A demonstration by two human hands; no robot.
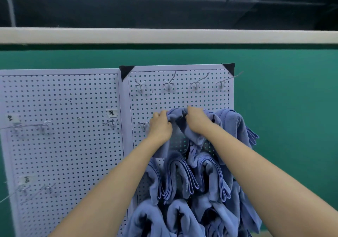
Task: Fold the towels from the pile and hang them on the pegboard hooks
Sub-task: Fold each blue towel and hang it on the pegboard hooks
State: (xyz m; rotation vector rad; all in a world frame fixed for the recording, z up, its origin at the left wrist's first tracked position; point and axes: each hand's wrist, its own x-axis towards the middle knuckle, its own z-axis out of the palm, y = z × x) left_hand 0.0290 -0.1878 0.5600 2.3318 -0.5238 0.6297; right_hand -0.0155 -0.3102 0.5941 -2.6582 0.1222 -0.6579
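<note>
Green wall (283,99) fills the background, topped by a pale horizontal beam (164,35) with a dark ceiling above it. Two white pegboards stand side by side against the wall. The left pegboard (64,145) carries a few bare wire hooks and small paper labels (112,113) with handwritten characters. The right pegboard (179,95) has black corner caps (126,71) at its top edge and a top row of four bare metal hooks (170,83).

Both bare arms reach up and forward to the middle row of the right pegboard. The left hand (161,127) is clenched round the left side of a blue towel (178,121), fingers curled over the cloth's upper edge. The right hand (198,120) grips the same towel just to the right, knuckles up, fingers closed into the fabric. The towel is bunched between the two hands, up against the board, and its loose part hangs down below the wrists. Whether it is already seated on a hook cannot be told, as the hands cover that spot.

One empty hook (143,125) sticks out just left of the left hand. Another blue towel, the side towel (237,127), hangs folded at the board's right edge, just beside the right hand. Below, folded towels (182,178) hang in a row with their layered edges showing, and more blue cloth, the bottom towels (146,218), hangs beneath them.
</note>
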